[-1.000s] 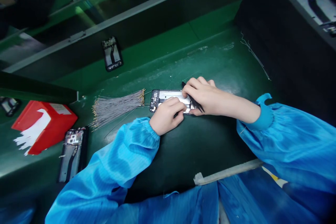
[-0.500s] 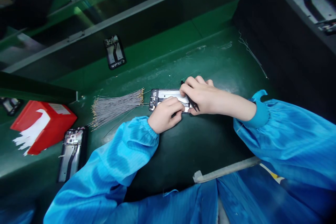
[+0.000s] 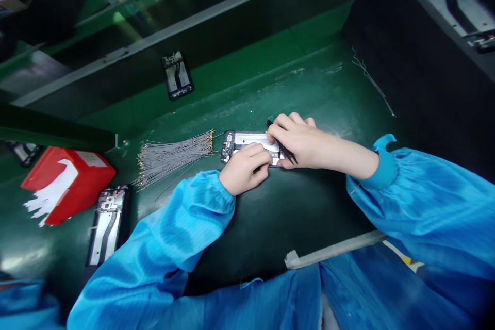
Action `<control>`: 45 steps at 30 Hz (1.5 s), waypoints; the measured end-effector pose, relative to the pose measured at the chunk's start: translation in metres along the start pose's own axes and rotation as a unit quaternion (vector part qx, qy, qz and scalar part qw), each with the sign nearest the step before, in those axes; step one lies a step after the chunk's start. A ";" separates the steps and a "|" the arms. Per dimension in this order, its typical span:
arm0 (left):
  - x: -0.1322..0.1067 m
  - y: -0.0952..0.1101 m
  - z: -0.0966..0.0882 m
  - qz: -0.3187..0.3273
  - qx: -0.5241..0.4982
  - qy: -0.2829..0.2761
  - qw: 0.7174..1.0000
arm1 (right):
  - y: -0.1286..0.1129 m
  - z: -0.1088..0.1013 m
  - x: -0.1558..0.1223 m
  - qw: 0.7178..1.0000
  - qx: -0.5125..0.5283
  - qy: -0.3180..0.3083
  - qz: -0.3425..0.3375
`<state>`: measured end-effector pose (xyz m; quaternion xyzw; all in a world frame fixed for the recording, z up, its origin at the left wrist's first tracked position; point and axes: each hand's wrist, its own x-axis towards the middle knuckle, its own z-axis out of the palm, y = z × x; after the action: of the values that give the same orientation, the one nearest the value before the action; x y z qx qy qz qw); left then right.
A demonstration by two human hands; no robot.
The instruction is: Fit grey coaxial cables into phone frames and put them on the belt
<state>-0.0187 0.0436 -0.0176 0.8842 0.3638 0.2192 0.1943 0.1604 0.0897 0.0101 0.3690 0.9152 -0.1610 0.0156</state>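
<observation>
An open phone frame point(image 3: 240, 142) lies flat on the green work surface, its circuit end to the left. My left hand point(image 3: 244, 167) is curled, fingertips pressing on the frame's near edge. My right hand point(image 3: 297, 140) covers the frame's right end, fingers pinched around black tweezers point(image 3: 288, 154) whose tip points down onto the frame. Both arms wear blue sleeves. What lies under the fingertips is hidden.
A fanned bundle of thin grey wires with gold ends point(image 3: 170, 159) lies left of the frame. Another phone frame point(image 3: 106, 224) sits at lower left beside a red box point(image 3: 69, 183). A third frame point(image 3: 177, 76) rests on the belt behind. A tray of parts point(image 3: 456, 0) is upper right.
The hands stay on the phone frame with barely any shift. The phone frame on the belt behind has drifted to the right.
</observation>
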 end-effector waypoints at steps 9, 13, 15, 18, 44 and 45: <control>0.001 -0.001 -0.002 0.036 -0.031 -0.003 0.999 | -0.012 -0.003 0.002 0.998 0.008 -0.011 0.055; -0.001 0.000 -0.001 0.027 -0.025 0.015 0.999 | -0.001 0.005 -0.002 0.994 0.088 0.050 0.044; -0.002 0.002 -0.001 0.026 -0.028 0.031 0.999 | 0.004 0.011 -0.006 0.987 0.129 0.091 0.035; -0.003 0.004 -0.006 0.028 -0.023 0.064 0.997 | 0.006 0.021 -0.014 0.986 0.104 0.129 -0.022; 0.062 -0.153 -0.087 -0.455 0.307 -0.035 0.835 | 0.060 0.028 0.030 0.953 -0.054 0.297 0.003; 0.063 -0.154 -0.088 -0.451 0.307 -0.039 0.837 | 0.060 0.028 0.030 0.953 -0.053 0.297 0.002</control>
<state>-0.1110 0.2069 -0.0065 0.6445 0.7629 -0.0503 0.0041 0.1765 0.1417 -0.0381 0.4004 0.8850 0.0048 -0.2376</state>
